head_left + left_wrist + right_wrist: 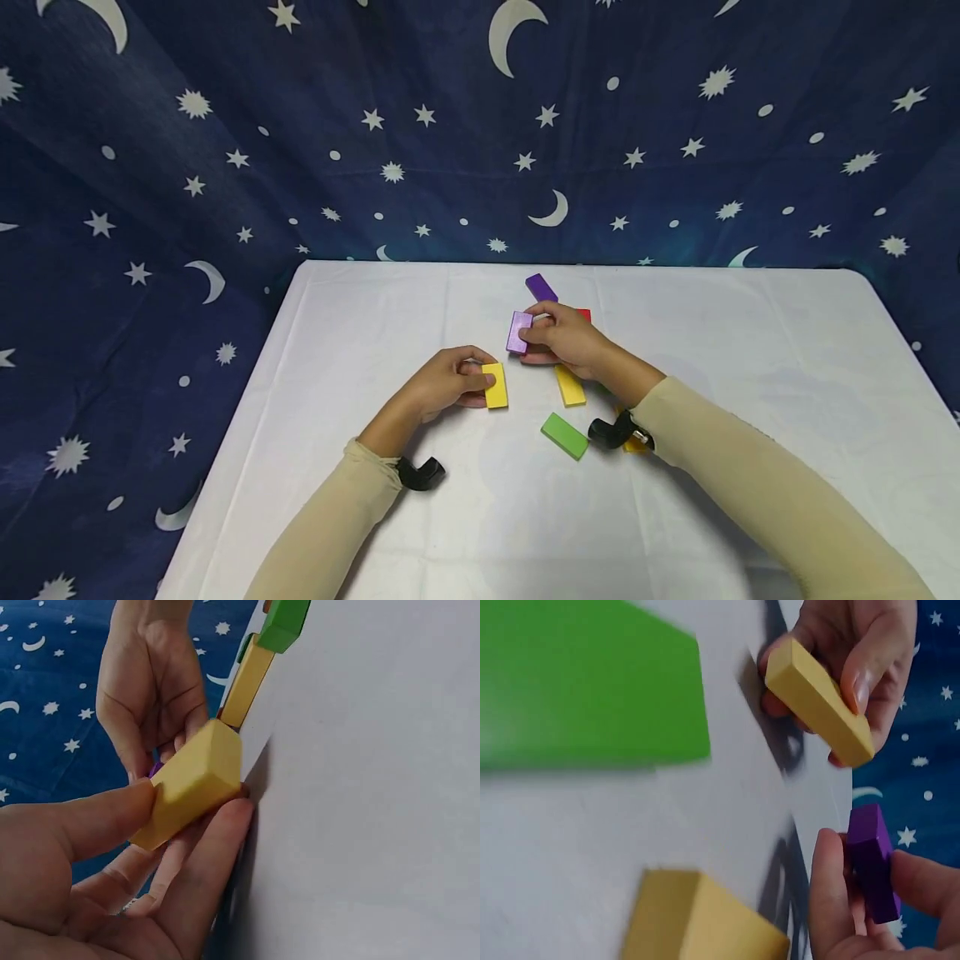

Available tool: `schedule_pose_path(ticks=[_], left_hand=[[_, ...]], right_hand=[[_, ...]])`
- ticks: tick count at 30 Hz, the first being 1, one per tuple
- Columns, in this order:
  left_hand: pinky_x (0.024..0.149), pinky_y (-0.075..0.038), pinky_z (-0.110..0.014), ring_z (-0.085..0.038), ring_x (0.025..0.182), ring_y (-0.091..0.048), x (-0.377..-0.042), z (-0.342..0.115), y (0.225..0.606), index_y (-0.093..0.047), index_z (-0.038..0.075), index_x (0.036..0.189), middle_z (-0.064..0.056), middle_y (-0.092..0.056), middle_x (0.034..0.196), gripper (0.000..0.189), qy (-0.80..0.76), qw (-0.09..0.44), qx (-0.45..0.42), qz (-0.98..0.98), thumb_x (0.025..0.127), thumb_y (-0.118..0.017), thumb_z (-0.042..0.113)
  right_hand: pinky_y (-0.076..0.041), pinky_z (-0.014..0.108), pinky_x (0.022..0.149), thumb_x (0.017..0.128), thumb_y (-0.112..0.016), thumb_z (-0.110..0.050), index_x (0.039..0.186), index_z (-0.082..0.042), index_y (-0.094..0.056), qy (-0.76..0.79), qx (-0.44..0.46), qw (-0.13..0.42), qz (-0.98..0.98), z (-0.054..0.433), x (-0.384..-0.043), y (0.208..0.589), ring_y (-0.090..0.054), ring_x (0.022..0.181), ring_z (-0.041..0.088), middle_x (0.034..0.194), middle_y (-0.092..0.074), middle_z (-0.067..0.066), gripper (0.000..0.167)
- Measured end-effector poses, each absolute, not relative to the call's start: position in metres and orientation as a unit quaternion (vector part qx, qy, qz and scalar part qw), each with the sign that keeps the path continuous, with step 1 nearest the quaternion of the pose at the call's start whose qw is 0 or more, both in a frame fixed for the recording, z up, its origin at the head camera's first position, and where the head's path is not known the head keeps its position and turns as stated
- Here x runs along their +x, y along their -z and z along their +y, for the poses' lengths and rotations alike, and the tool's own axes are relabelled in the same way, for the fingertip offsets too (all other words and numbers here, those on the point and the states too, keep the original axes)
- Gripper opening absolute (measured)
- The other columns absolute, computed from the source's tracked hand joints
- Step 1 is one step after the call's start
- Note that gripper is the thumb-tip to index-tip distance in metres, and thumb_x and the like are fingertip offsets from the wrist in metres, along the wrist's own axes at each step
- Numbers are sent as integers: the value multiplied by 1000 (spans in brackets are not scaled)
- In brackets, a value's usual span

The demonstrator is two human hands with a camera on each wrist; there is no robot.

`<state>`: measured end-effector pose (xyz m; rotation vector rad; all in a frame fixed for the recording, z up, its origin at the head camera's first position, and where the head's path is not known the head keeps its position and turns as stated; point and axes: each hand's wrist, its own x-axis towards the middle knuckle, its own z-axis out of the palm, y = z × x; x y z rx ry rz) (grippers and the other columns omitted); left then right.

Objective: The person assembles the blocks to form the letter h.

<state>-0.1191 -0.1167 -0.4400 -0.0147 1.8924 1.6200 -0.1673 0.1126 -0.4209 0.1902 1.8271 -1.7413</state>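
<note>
My left hand (448, 383) pinches a yellow block (496, 386) between thumb and fingers, low over the white table. In the left wrist view that yellow block (196, 776) is tilted, thumb on one face and fingertips along the opposite side. Up and to the right, my right hand (567, 337) grips a purple block (518, 332), its upper face shining pale in the head view. The right wrist view shows this purple block (873, 862) held between thumb and fingers, apart from the yellow one.
Behind my right hand lie another purple block (541, 287) and a red block (584, 315), partly hidden. Nearer are a yellow block (571, 386), a green block (564, 436) and an orange-yellow block (634, 447) under the right wrist. A starry cloth (450, 200) hangs behind the table (375, 308).
</note>
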Motion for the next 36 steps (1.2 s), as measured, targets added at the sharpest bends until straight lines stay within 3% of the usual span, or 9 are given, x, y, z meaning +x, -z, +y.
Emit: schedule_pose_path(ticks=[6, 17, 26, 30, 36], left_hand=[[75, -63, -33, -14, 76, -72, -113, -123, 446, -65, -2, 119, -4, -73, 89, 30, -618, 305, -8, 725, 92, -75, 6], [62, -57, -26, -10, 65, -70, -109, -129, 447, -77, 6, 105, -2, -76, 76, 27, -517, 203, 30, 831, 82, -86, 18], [59, -59, -27, -10, 61, -68, -106, -129, 448, -77, 5, 103, -2, -72, 72, 23, -510, 205, 34, 835, 84, -85, 17], [63, -60, -28, -11, 66, -71, -106, -128, 446, -76, 3, 105, -4, -74, 79, 22, -522, 222, 19, 823, 87, -81, 12], [67, -62, -29, -13, 71, -74, -108, -127, 445, -76, 1, 105, -7, -76, 84, 21, -536, 239, 11, 810, 85, -81, 6]], right_hand=[[-61, 36, 82, 96, -69, -5, 138, -8, -47, 655, 91, 314, 682, 107, -156, 426, -74, 93, 18, 110, -64, 11, 47], [-62, 36, 79, 91, -76, -4, 131, -7, -58, 640, 87, 294, 704, 97, -150, 431, -72, 85, 17, 97, -60, 7, 44], [-61, 29, 63, 86, -83, -14, 125, -7, -64, 520, 12, 235, 821, 97, -152, 436, -71, 63, 14, 91, -66, 8, 43], [-60, 27, 62, 87, -83, -18, 128, -8, -63, 492, 7, 264, 829, 102, -158, 434, -70, 63, 17, 92, -65, 9, 47], [-61, 28, 65, 85, -84, -11, 127, -8, -63, 503, 18, 308, 807, 106, -166, 432, -66, 66, 18, 91, -60, 9, 47]])
